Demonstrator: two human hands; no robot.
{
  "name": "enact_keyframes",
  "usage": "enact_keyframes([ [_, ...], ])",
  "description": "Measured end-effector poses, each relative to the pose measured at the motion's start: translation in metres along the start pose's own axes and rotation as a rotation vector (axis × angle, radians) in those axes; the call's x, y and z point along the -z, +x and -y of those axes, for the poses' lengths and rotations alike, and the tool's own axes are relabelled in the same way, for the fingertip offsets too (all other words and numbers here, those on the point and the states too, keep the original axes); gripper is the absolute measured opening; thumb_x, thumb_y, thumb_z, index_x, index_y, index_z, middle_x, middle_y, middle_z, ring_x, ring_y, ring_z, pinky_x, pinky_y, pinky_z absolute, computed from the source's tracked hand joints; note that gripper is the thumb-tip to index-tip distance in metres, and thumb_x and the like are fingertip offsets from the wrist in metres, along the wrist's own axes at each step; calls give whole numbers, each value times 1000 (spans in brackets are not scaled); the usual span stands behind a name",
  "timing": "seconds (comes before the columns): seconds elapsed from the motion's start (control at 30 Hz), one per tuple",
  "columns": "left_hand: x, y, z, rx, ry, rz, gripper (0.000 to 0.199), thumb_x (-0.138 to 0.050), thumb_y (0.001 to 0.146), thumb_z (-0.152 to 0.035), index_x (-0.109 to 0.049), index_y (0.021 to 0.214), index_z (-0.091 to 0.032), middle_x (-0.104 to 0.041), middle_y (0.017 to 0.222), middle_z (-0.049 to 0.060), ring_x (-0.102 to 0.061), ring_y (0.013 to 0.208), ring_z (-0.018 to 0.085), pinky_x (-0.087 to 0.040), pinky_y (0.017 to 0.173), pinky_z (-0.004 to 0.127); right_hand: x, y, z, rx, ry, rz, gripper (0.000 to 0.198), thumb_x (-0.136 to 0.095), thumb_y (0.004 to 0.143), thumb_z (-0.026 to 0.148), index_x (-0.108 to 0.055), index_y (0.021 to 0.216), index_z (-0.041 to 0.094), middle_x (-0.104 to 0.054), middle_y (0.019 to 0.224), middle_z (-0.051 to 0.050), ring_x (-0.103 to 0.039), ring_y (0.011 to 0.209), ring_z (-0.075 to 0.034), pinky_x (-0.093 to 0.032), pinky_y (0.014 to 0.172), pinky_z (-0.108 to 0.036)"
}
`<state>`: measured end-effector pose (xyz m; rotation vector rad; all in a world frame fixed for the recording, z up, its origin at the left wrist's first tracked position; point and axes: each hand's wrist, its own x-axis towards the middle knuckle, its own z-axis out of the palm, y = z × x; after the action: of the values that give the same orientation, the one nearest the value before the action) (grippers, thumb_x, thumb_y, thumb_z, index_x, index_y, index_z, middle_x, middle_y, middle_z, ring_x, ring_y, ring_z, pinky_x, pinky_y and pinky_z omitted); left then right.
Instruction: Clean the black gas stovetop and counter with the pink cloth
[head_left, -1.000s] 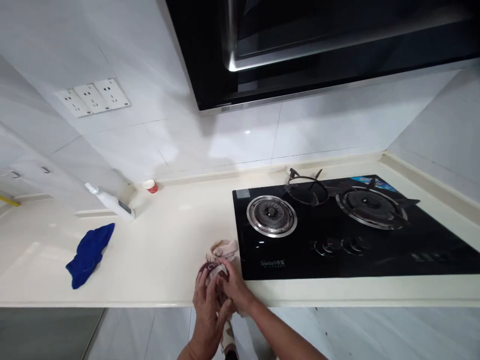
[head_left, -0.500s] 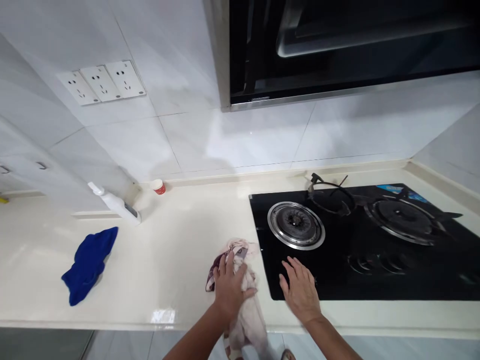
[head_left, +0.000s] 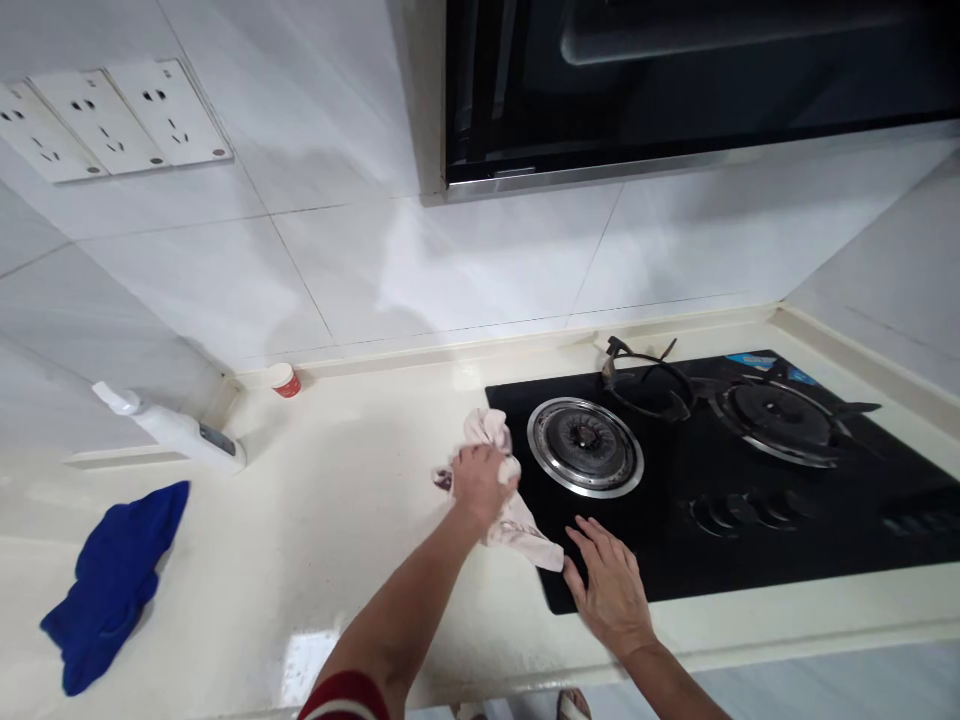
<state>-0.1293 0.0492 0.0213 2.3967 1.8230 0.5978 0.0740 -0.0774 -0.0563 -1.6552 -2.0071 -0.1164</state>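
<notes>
My left hand (head_left: 480, 487) is closed over a crumpled pale pink cloth (head_left: 525, 535) at the left edge of the black gas hob (head_left: 660, 545). Part of the cloth lies on the cream countertop (head_left: 360, 520) and part laps onto the hob glass. My right hand (head_left: 609, 585) rests with fingers stretched out on the front left of the hob, close to the cloth's lower corner. Just beyond both hands sits the left burner (head_left: 585, 447), with no pan support over it.
A loose black pan support (head_left: 652, 390) stands behind the burners, near the right burner (head_left: 780, 420). On the left lie a blue cloth (head_left: 116, 580), a white spray bottle (head_left: 172, 430) and a small red-and-white cup (head_left: 284, 380). A dark range hood (head_left: 675, 90) overhangs the hob.
My left hand has pushed the cloth away from the counter's front edge, up to the hob's left side, and its fingers have closed. My right hand stays on the hob. The view has shifted right.
</notes>
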Motion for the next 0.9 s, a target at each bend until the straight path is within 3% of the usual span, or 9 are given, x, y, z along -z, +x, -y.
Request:
enact_keyframes([
  [0.17,-2,-121,-30,-105,-303,82,31,-71,76,-44,-70,98,-23,-69,99,8,-60,100,27,-46,92,44,-1,-1,-2,-5,20,2,38,-47,93,33,-57,126,19,-57,136,-12,-46,133,-28,-36,107,-48],
  [0.27,10,-168,-27,128,-717,241,35,-75,69,-45,-71,94,-21,-72,91,7,-64,88,26,-50,85,40,-3,-2,-2,-2,25,-11,37,-46,93,34,-58,125,19,-58,134,-12,-47,132,-28,-37,106,-48],
  [0.4,58,-160,-8,705,-1308,303,51,-66,77,-60,-69,101,-15,-73,91,10,-68,85,26,-53,81,39,-6,-2,-2,3,18,-27,36,-46,94,36,-58,123,18,-58,134,-12,-48,131,-29,-38,105,-47],
  [0.5,95,-122,6,733,-1530,309,63,-54,84,-68,-66,111,-12,-73,98,13,-69,94,27,-53,88,42,-7,-3,-1,5,17,-37,36,-47,94,36,-58,124,19,-59,134,-11,-48,131,-28,-38,104,-47],
  [0.57,106,-97,16,664,-1363,286,63,-50,85,-69,-67,108,-12,-72,102,14,-67,101,29,-52,92,43,-7,-3,-1,2,24,-42,36,-47,94,37,-58,124,19,-59,133,-11,-49,130,-28,-39,103,-46],
  [0.7,93,-74,43,657,-900,2,58,-54,86,-61,-62,119,-14,-58,131,18,-46,133,35,-41,107,51,-4,-1,1,-9,34,-50,36,-47,94,37,-59,124,20,-60,133,-10,-49,129,-28,-40,102,-46],
  [0.77,77,-84,52,624,-756,-161,56,-49,90,-56,-55,130,-16,-42,147,19,-29,144,34,-33,112,54,-3,0,2,-8,29,-51,36,-48,94,38,-59,123,20,-60,133,-11,-50,129,-29,-41,101,-46],
  [0.83,58,-104,49,457,-512,-278,51,-46,92,-51,-55,132,-20,-36,152,17,-27,145,34,-34,111,57,-2,1,2,-8,25,-42,36,-48,93,37,-60,122,20,-60,133,-11,-50,129,-29,-41,101,-46],
  [0.9,38,-127,36,218,-283,-208,49,-53,90,-50,-57,133,-27,-34,155,14,-27,145,37,-32,111,61,-2,1,2,-12,28,-27,36,-48,93,36,-59,123,20,-59,134,-11,-49,130,-29,-40,103,-47],
])
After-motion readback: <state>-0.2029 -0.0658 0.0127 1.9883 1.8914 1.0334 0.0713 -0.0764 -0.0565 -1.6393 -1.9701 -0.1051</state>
